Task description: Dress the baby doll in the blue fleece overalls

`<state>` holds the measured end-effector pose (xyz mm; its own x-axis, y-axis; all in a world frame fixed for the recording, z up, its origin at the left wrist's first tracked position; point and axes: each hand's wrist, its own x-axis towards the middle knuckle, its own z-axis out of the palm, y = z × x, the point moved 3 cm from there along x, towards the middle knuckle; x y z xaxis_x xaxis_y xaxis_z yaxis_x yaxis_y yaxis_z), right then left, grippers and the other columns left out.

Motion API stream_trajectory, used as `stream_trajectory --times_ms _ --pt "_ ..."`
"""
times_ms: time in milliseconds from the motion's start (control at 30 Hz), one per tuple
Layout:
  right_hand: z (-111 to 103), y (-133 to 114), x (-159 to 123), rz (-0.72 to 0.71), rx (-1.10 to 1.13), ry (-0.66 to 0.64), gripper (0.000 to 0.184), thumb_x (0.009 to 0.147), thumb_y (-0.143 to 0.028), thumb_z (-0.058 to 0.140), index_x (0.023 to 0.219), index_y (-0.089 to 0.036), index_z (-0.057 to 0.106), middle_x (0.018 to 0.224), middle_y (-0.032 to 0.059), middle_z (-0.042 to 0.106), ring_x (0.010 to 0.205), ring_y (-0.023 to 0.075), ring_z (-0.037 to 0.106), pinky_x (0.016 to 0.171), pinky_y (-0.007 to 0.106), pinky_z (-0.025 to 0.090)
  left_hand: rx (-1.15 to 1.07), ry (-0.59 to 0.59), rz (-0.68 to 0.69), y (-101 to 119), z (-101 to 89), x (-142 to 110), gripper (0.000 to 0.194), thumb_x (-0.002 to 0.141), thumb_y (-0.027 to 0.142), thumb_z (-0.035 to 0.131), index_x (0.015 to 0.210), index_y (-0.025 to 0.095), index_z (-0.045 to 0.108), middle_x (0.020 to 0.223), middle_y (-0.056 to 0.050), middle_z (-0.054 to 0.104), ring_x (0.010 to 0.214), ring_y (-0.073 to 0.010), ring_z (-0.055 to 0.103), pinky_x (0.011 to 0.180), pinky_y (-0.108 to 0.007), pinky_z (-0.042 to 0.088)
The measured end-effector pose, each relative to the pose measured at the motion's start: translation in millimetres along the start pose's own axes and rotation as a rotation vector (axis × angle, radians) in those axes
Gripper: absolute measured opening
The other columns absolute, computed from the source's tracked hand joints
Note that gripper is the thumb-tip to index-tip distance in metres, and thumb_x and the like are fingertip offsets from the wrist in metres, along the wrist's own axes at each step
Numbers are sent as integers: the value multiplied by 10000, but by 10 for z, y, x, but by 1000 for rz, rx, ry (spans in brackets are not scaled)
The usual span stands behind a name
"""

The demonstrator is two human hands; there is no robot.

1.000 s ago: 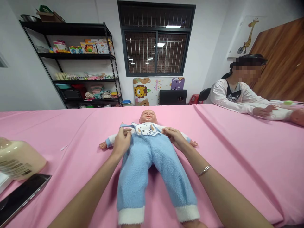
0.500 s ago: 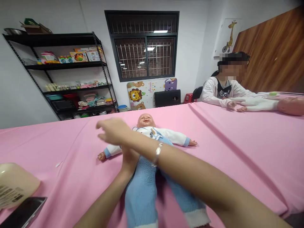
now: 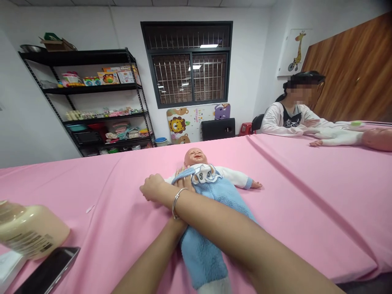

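Observation:
A baby doll (image 3: 196, 157) in a white top and fuzzy blue overalls (image 3: 202, 257) lies on its back before me. My forearms cross over its body, right above left. My right hand (image 3: 154, 188), with a silver bracelet at the wrist, is closed at the end of the doll's sleeve on the left side; the doll's hand there is hidden. My left hand (image 3: 185, 179) lies on the doll's chest, fingers extended beneath a blue overall strap (image 3: 183, 174). The doll's other arm (image 3: 235, 177) stretches out to the right.
A pink cloth (image 3: 306, 204) covers the table. On the left are a pump bottle (image 3: 36, 228), a black phone (image 3: 50, 271) and a white box (image 3: 10, 267). Across the table sits a person (image 3: 289, 112) with another doll (image 3: 352, 136). Shelves (image 3: 92, 87) stand behind.
My right hand has lowered and closed at the doll's sleeve end. My left hand has moved up onto the chest, under the strap. The view has shifted slightly.

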<state>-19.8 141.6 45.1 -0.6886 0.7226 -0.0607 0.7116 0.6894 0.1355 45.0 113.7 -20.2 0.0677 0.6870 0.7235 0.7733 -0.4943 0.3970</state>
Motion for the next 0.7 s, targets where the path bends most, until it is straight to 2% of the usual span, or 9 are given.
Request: stream_trajectory --times_ms 100,167,233,300,400,500,600,700 --pt "-163 113 -82 70 103 29 268 659 -169 701 913 -97 656 1106 183 580 996 308 565 790 442 480 -70 -20 53 -90 39 -21 419 838 247 450 1252 191 412 1274 -141 443 1305 -345 250 1083 -529 221" --pt "-320 259 -194 119 225 115 259 608 -174 739 854 -132 671 1059 152 601 944 303 581 770 437 484 -123 -41 72 -121 22 -21 401 849 241 438 1247 198 408 1231 -139 482 1275 -325 315 1052 -517 289" --pt "-474 480 -348 181 302 218 221 639 -213 717 852 -177 670 1026 120 612 909 282 587 750 408 484 -102 -55 118 -90 -27 -9 386 837 201 434 1222 173 433 1172 -158 521 1222 -326 385 1001 -524 349" --pt "-572 745 -528 276 343 291 132 717 -223 626 833 -168 661 926 113 632 851 252 594 713 365 475 -5 -26 188 -8 -99 12 377 827 148 414 1200 125 462 1149 -189 525 1224 -345 374 978 -546 354" --pt "-558 1067 -781 370 457 295 106 720 -227 610 732 -128 646 703 78 629 660 177 579 604 274 445 110 81 273 130 -207 45 406 835 110 377 1236 81 438 1237 -211 456 1299 -345 254 1015 -541 313" --pt "-438 1201 -970 357 691 243 270 773 -384 581 801 -126 654 703 49 637 579 121 551 527 213 419 106 176 279 191 -287 69 440 842 143 410 1277 81 386 1323 -200 370 1327 -327 191 1053 -531 272" --pt "-349 1199 -1100 277 948 198 469 808 -554 485 799 -119 660 752 49 640 578 98 545 511 187 407 44 227 207 146 -344 101 437 824 161 442 1250 73 395 1321 -208 354 1311 -315 229 1048 -523 285" --pt "-340 1158 -1183 156 937 190 529 748 -619 518 643 -110 617 618 12 585 523 67 481 489 166 361 -92 183 97 48 -375 153 429 786 159 455 1205 76 416 1224 -202 442 1239 -299 344 1011 -507 336"
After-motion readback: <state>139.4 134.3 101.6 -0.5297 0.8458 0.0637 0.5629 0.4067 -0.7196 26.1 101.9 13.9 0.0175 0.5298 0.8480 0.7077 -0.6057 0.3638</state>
